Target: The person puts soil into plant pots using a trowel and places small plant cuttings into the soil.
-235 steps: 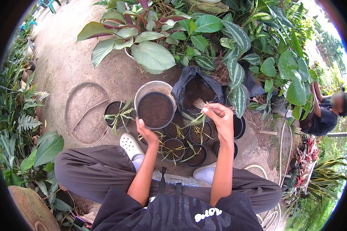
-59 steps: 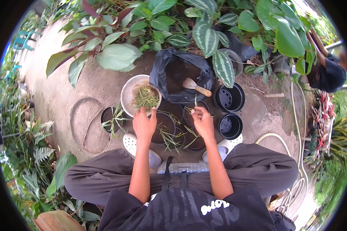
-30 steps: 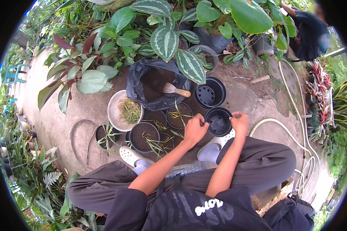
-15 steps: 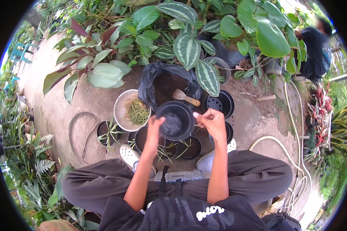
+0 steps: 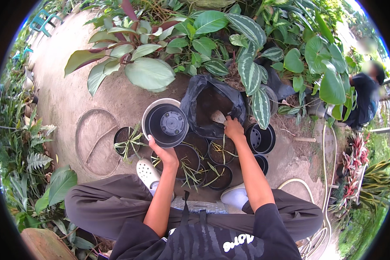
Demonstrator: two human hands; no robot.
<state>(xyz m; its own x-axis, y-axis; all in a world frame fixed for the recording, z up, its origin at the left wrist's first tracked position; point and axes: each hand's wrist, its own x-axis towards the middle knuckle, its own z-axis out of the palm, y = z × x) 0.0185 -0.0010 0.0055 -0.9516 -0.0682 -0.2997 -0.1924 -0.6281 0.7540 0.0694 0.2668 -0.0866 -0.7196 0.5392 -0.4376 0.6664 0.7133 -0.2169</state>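
My left hand (image 5: 165, 155) grips the near rim of a black plastic pot (image 5: 171, 123), tilted so its inside shows, with holes in the bottom. The pot hangs over a pale bowl, whose rim (image 5: 160, 102) shows behind it; the bowl's contents are hidden. My right hand (image 5: 234, 128) is closed round the handle of a trowel (image 5: 218, 116) at the near right side of a black plastic bag (image 5: 190, 104). Its flat metal blade rests against the dark soil (image 5: 210, 102) inside the bag. The wooden handle is covered by my fingers.
Soil-filled pots with thin green cuttings (image 5: 219, 177) stand close together before me. A potted spiky plant (image 5: 128, 143) is at left, black pots (image 5: 260, 138) at right. Leafy plants (image 5: 149, 73) overhang the far side. A hose (image 5: 325, 160) and another person (image 5: 365, 97) are farther right.
The black pot has moved left, from both hands into my left hand alone, over the bowl. My right hand has reached forward and taken hold of the trowel. The view has shifted.
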